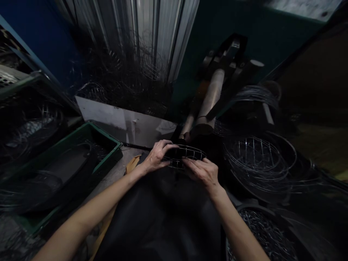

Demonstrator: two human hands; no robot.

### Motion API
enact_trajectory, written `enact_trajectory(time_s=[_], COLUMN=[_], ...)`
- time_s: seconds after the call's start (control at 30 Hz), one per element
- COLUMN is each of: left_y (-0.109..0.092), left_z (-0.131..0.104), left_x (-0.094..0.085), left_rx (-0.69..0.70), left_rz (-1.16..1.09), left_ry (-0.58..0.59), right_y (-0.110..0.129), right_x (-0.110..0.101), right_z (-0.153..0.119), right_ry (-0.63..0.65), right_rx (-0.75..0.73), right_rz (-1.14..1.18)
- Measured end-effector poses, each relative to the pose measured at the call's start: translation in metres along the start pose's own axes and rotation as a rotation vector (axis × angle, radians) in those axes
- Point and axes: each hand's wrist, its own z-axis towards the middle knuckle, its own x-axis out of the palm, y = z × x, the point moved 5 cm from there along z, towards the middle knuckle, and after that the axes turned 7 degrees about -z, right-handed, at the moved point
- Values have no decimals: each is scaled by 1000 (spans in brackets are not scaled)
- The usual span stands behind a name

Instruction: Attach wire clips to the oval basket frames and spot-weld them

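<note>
Between my two hands is a round wire grid (187, 149), a metal ring crossed by thin wires, seen at a slant. My left hand (159, 156) grips its left edge, thumb and fingers on either side of the wire. On the near right side, my right hand (202, 170) holds the rim with its fingers closed over it. Just beyond the grid stand the metal cylinders (212, 98) of a machine, close to its far edge. Part of the rim is hidden behind my fingers.
At left is a green crate (115, 150) with wire pieces and a dark round object. Round wire grids (261, 156) are stacked at right, above a container of small metal parts (263, 232). A pale board (114, 121) fronts a wire heap (130, 79).
</note>
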Motion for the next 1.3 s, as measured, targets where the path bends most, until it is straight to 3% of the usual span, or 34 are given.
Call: enact_trajectory(time_s=[0.9, 1.3], left_y=[8, 3], left_z=[9, 10], left_x=[4, 6], left_rx=[51, -8], left_rz=[11, -43], left_ry=[-26, -6], right_y=[-9, -10], right_x=[4, 1], right_z=[0, 2], right_ry=[45, 7], right_rx=[-83, -94], right_rz=[-29, -10])
